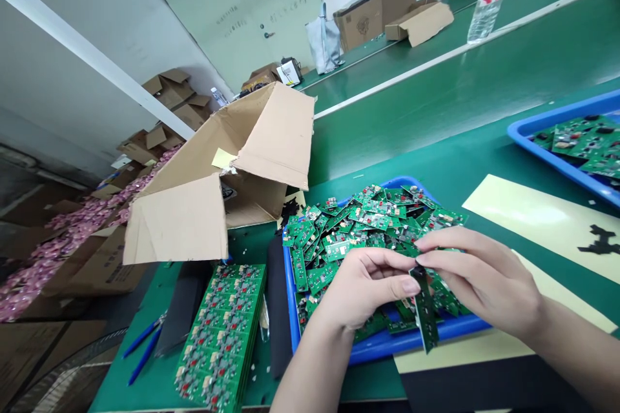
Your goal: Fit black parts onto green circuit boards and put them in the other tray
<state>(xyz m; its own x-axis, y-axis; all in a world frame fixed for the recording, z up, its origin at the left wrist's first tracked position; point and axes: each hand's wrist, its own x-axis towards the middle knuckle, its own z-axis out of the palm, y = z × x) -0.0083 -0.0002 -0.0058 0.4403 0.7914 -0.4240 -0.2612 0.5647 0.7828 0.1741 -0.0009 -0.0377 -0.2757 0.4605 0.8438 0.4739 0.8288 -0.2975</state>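
Note:
My left hand (371, 287) pinches a narrow green circuit board (426, 319) between thumb and fingers, holding it upright on end over the front of a blue tray (378, 348). At the top of that board is a small black piece (418, 267). The bent fingers of my right hand (484, 274) close on this piece, and their tips nearly meet the left fingertips; the right thumb is hidden. Beneath both hands, the tray is heaped with loose green circuit boards (341, 245) carrying red and white parts.
Stacked board panels (223, 335) and blue-handled pliers (145, 345) lie to the left. An open cardboard box (194, 213) stands behind them. On the right are cream sheets (542, 219) with black cut pieces (600, 240), and another blue tray (547, 151). Farther back stands a water bottle (490, 3).

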